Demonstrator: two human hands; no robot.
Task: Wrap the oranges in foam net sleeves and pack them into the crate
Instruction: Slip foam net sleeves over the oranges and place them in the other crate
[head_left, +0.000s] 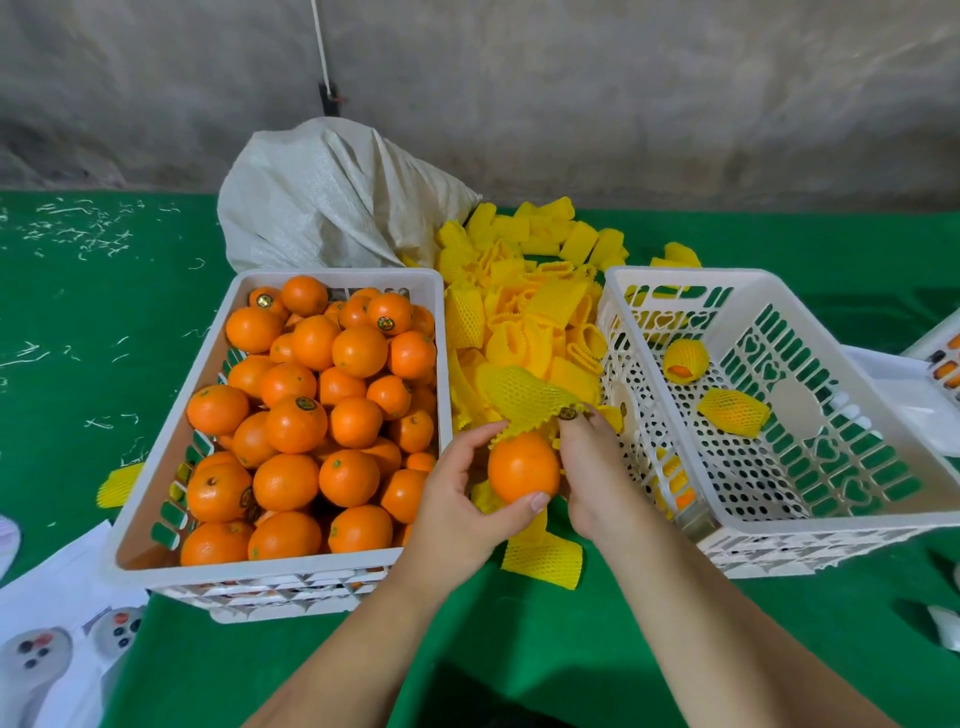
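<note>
I'm working over green cloth (78, 332) under a grey wall (571, 104). Stickers on the oranges (306, 415) are too small to read. My left hand (457, 499) is cupping an orange (523, 467); my right hand (592, 467) is pinching a sleeve (519, 395) onto it, left of the crate (883, 525).

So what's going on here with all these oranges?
A person is wrapping oranges in foam net sleeves. The left hand holds a bare orange while the right hand pulls a yellow sleeve over its top. The left crate is full of unwrapped oranges; the right crate holds two wrapped ones so far. Loose sleeves are piled between the crates.
</note>
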